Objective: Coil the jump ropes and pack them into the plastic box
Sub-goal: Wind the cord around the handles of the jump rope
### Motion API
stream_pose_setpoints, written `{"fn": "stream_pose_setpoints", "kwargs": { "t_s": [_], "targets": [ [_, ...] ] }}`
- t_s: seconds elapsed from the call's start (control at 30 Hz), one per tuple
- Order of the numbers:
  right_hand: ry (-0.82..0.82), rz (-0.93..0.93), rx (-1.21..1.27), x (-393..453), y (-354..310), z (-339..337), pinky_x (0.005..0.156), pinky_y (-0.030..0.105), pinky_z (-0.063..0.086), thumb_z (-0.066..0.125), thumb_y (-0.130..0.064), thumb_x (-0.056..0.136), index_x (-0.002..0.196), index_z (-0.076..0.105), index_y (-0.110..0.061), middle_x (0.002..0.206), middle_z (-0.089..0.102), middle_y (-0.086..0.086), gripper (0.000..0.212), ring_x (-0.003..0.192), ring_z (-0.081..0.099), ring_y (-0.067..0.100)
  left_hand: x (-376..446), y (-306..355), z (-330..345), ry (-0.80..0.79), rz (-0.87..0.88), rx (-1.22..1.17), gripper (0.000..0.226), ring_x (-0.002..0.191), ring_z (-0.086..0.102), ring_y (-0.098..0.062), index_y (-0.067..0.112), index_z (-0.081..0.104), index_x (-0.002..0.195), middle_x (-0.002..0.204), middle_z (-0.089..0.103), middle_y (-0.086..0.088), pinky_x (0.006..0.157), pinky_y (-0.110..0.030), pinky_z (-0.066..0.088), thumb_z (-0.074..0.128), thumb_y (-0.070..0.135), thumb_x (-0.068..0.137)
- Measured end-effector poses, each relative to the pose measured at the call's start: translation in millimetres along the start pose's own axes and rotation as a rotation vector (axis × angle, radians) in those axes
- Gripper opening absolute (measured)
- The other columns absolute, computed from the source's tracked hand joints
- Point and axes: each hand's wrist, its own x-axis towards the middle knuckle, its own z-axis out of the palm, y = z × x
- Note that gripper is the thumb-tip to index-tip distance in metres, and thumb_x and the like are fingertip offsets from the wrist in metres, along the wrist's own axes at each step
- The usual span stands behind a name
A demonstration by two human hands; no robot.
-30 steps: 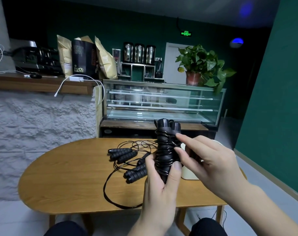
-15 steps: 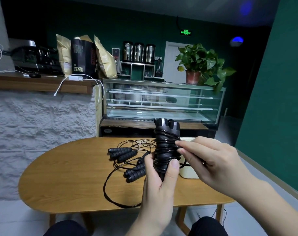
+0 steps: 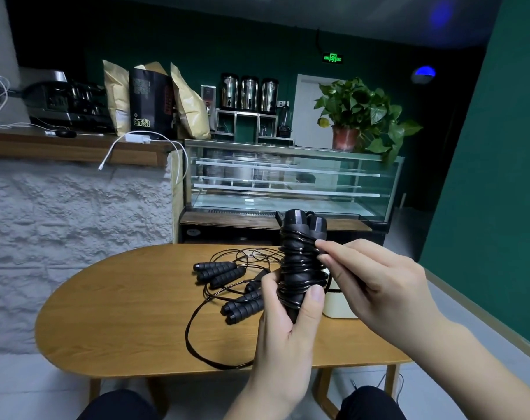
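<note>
While left hand (image 3: 283,331) gripped the bundled handles (image 3: 301,262) mid-frame, right hand (image 3: 376,286) pinched springy, slippery cord, best held at wrapped middle.

- Potted plant (image 3: 359,116) on a glass display case (image 3: 291,180).
- Three steel urns (image 3: 249,93) behind.
- Paper bags (image 3: 154,101) and white cable (image 3: 142,140) on a wooden shelf (image 3: 61,145).

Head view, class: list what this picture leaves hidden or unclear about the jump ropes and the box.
- White plastic box: mostly hidden behind the right hand and the black coiled jump rope bundle; contents unseen.
- Bundle's lower end: covered by the left hand.
- Loose black jump ropes on the oval wooden table: tangled, count unclear.
</note>
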Motion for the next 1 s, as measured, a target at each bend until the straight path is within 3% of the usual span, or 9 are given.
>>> {"fn": "stream_pose_setpoints", "kwargs": {
  "t_s": [0.13, 0.3, 0.4, 0.47, 0.57, 0.63, 0.7, 0.83, 1.0],
  "targets": [
    [-0.075, 0.002, -0.072, 5, -3, -3, 0.049, 0.035, 0.051, 0.061, -0.020, 0.097, 0.107, 0.074, -0.005, 0.076, 0.065, 0.005, 0.022, 0.058, 0.061, 0.024, 1, -4, 0, 0.010, -0.012, -0.036, 0.035, 0.088, 0.058, -0.015, 0.044, 0.053, 0.114, 0.093, 0.064, 0.008, 0.081, -0.046, 0.046, 0.061, 0.062, 0.086],
    [-0.321, 0.028, -0.336, 13, -14, -2, 0.034, 0.035, 0.044, 0.064, -0.020, 0.092, 0.090, 0.071, -0.008, 0.059, 0.049, 0.001, 0.014, 0.043, 0.052, 0.031, 4, -10, -1, 0.013, -0.062, -0.035, 0.034, 0.081, 0.057, -0.014, 0.042, 0.054, 0.106, 0.087, 0.065, 0.007, 0.074, -0.038, 0.049, 0.060, 0.064, 0.082],
    [-0.462, 0.097, -0.387, 14, -13, -2, 0.038, 0.035, 0.046, 0.065, -0.029, 0.092, 0.084, 0.068, -0.013, 0.063, 0.044, -0.002, 0.018, 0.047, 0.055, 0.029, 4, -16, 2, 0.005, -0.091, -0.042, 0.037, 0.079, 0.055, -0.016, 0.040, 0.054, 0.107, 0.087, 0.065, 0.006, 0.073, -0.038, 0.048, 0.062, 0.064, 0.081],
    [-0.506, 0.166, -0.294, 19, -10, -5, 0.051, 0.033, 0.048, 0.057, -0.038, 0.097, 0.087, 0.072, -0.014, 0.076, 0.055, 0.001, 0.031, 0.062, 0.062, 0.030, 2, -19, 3, 0.001, -0.098, -0.042, 0.037, 0.080, 0.057, -0.016, 0.039, 0.054, 0.108, 0.088, 0.065, 0.006, 0.076, -0.040, 0.050, 0.062, 0.064, 0.081],
    [-0.487, 0.419, -0.013, 33, -10, -13, 0.063, 0.014, 0.040, 0.071, -0.044, 0.087, 0.095, 0.080, -0.020, 0.087, 0.068, -0.004, 0.027, 0.079, 0.064, 0.015, 2, -19, 3, 0.004, -0.079, -0.036, 0.031, 0.080, 0.058, -0.018, 0.040, 0.054, 0.107, 0.086, 0.064, 0.005, 0.073, -0.039, 0.050, 0.060, 0.060, 0.084],
    [-0.520, 0.637, 0.138, 42, -3, -18, 0.059, 0.009, 0.040, 0.084, -0.050, 0.068, 0.093, 0.078, -0.031, 0.081, 0.068, -0.013, 0.032, 0.072, 0.060, 0.001, 2, -18, 3, 0.002, -0.063, -0.023, 0.031, 0.078, 0.056, -0.019, 0.038, 0.054, 0.108, 0.084, 0.061, 0.003, 0.069, -0.035, 0.046, 0.059, 0.059, 0.086],
    [-0.561, 0.747, 0.258, 48, 4, -18, 0.058, 0.016, 0.041, 0.091, -0.050, 0.056, 0.086, 0.072, -0.032, 0.075, 0.067, -0.011, 0.040, 0.063, 0.056, 0.002, 3, -17, 2, -0.001, -0.055, -0.015, 0.032, 0.079, 0.056, -0.019, 0.036, 0.053, 0.108, 0.084, 0.060, 0.003, 0.068, -0.034, 0.044, 0.059, 0.060, 0.087],
    [-0.574, 0.774, 0.367, 52, 8, -12, 0.061, 0.028, 0.044, 0.093, -0.044, 0.055, 0.089, 0.070, -0.029, 0.079, 0.068, -0.009, 0.043, 0.062, 0.055, 0.006, 5, -16, -1, 0.005, -0.038, 0.000, 0.031, 0.079, 0.056, -0.022, 0.034, 0.052, 0.105, 0.085, 0.058, 0.001, 0.069, -0.039, 0.044, 0.059, 0.059, 0.089],
    [-0.599, 0.781, 0.458, 54, 12, -8, 0.059, 0.023, 0.036, 0.092, -0.037, 0.063, 0.091, 0.070, -0.029, 0.064, 0.052, -0.018, 0.037, 0.056, 0.045, 0.004, 6, -15, -5, -0.004, -0.030, -0.015, 0.031, 0.080, 0.056, -0.023, 0.031, 0.053, 0.107, 0.087, 0.057, -0.001, 0.069, -0.039, 0.046, 0.061, 0.056, 0.090]
  ]
}}
